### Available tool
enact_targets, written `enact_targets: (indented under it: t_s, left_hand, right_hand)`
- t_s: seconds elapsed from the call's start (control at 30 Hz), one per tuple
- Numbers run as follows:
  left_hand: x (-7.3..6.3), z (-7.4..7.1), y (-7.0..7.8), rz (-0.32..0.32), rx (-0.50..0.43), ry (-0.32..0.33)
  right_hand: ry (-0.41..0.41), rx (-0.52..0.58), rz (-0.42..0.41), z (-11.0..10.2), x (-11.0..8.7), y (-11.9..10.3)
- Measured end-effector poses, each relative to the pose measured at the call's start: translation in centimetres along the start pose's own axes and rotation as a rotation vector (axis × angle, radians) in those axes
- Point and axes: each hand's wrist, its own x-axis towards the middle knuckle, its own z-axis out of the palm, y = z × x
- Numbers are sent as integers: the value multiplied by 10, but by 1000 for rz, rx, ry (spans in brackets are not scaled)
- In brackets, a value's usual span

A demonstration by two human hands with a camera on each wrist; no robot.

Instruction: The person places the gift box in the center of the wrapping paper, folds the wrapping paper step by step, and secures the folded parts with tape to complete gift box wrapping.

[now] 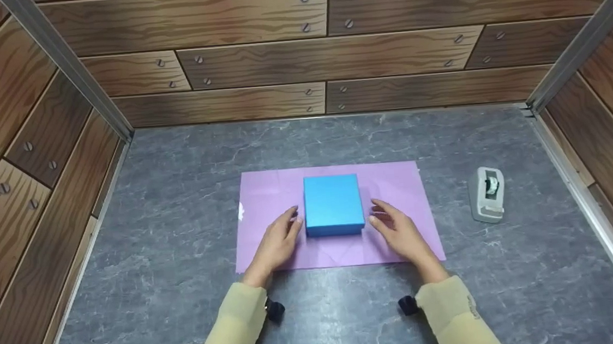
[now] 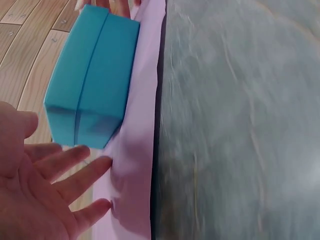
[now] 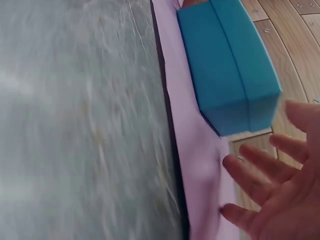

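A blue lidded box (image 1: 332, 201) sits near the middle of a pink-purple sheet of paper (image 1: 395, 181) spread on the table. My left hand (image 1: 278, 241) is just left of the box, its fingers spread and a small gap between them and the box side. On the opposite side, my right hand (image 1: 402, 233) faces the box in the same way, fingers apart and relaxed. Both wrist views show the palms turned toward the box (image 2: 95, 80), with lower fingertips right at the paper (image 3: 187, 145). Neither hand holds anything.
A white tape dispenser (image 1: 488, 195) with a roll of tape stands on the grey marbled table (image 1: 178, 204), right of the paper. Wood-plank-patterned walls (image 1: 330, 58) enclose the back and both sides. A white torn-looking patch (image 1: 241, 211) marks the paper's left edge.
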Motion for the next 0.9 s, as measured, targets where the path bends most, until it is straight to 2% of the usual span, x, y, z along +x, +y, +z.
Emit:
enact_targets:
  t_s: [0.23, 0.37, 0.57, 0.7, 0.9]
  left_hand:
    - [-13, -13, -9, 49, 302, 48]
    - [-19, -20, -14, 46, 400, 55]
    - [-25, -23, -19, 15, 461, 21]
    - [-27, -24, -19, -24, 478, -11]
    - [-26, -24, -20, -54, 486, -20]
  right_hand:
    - [124, -59, 4, -25, -19, 10]
    - [162, -107, 55, -38, -31, 15]
    - [168, -279, 204, -56, -47, 16]
    - [133, -366, 334, -64, -51, 14]
    - [64, -465, 503, -65, -49, 12]
